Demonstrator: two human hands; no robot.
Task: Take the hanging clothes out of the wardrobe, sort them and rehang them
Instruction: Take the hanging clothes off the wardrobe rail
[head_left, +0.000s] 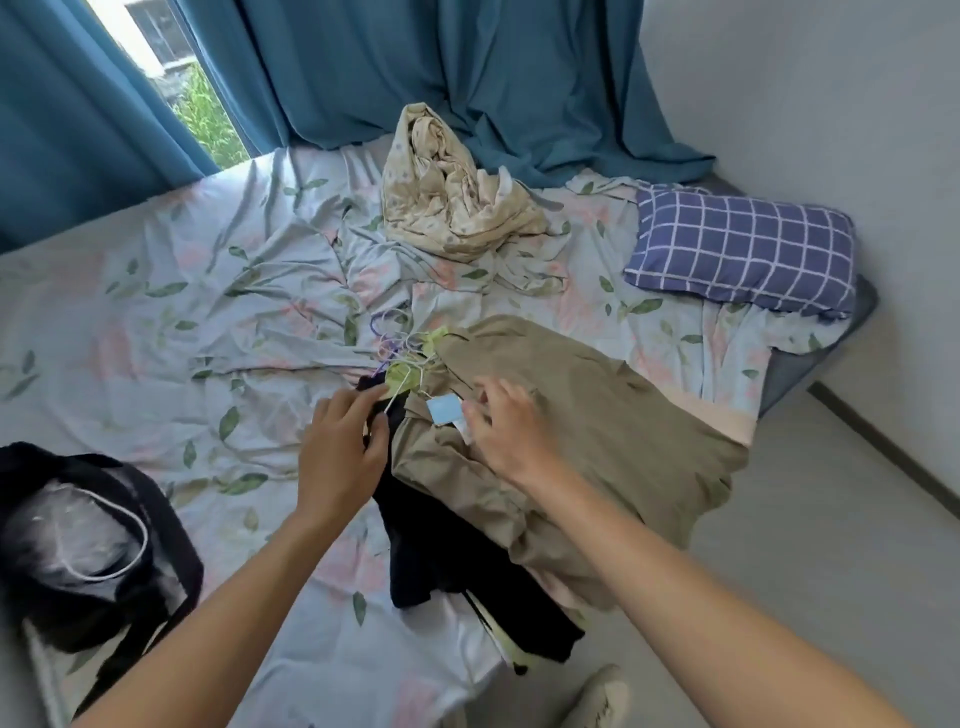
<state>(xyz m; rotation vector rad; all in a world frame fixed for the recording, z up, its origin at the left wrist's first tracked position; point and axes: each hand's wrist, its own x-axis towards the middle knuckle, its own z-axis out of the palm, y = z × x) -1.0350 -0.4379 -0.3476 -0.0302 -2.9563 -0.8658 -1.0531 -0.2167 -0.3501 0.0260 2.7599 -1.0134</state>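
Hands (415, 441) over khaki garment (597, 441), hangers (402, 358) far-end.

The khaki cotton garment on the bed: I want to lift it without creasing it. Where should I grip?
Probably at the collar end of the khaki cotton garment, where the white wire hanger hooks stick out toward the curtain. Come from the near left, beside the left hand; the cloth spreads away rightward from there.

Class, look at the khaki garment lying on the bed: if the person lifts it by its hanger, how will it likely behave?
The khaki garment lies creased and rumpled, so it will probably droop limply. It looks like thin cloth, so likely light. The tangled hangers may snag and drag the dark garment along.
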